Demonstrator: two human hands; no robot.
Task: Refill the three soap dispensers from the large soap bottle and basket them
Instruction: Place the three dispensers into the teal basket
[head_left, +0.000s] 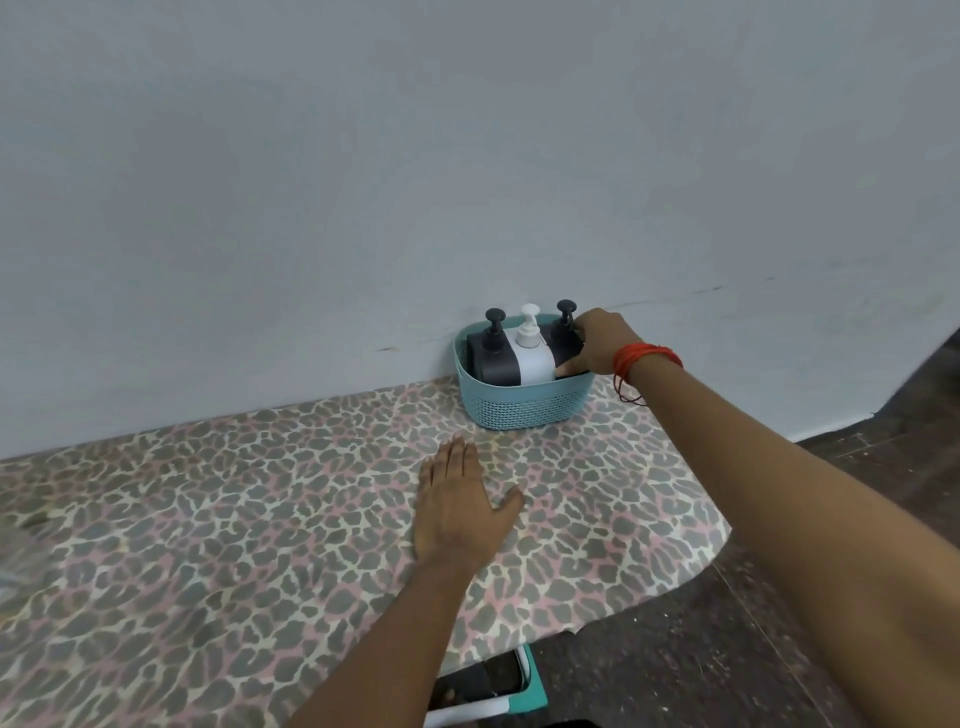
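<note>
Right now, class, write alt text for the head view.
Three soap dispensers, two black and one white, stand in a teal basket. The right hand grips the rightmost dispenser; the left hand rests flat on the table.

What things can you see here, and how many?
basket: one, teal, by the wall
left black dispenser: one, black, in the basket
white dispenser: one, white, basket middle
right black dispenser: one, black, in the basket
tablecloth: one, leopard print, over the table
wall: one, grey, behind
floor: one, dark, right
teal and white thing: one, under table edge, unclear
red threads: several, right wrist
left hand: one, flat on the tablecloth
right hand: one, grips the right black dispenser
</note>
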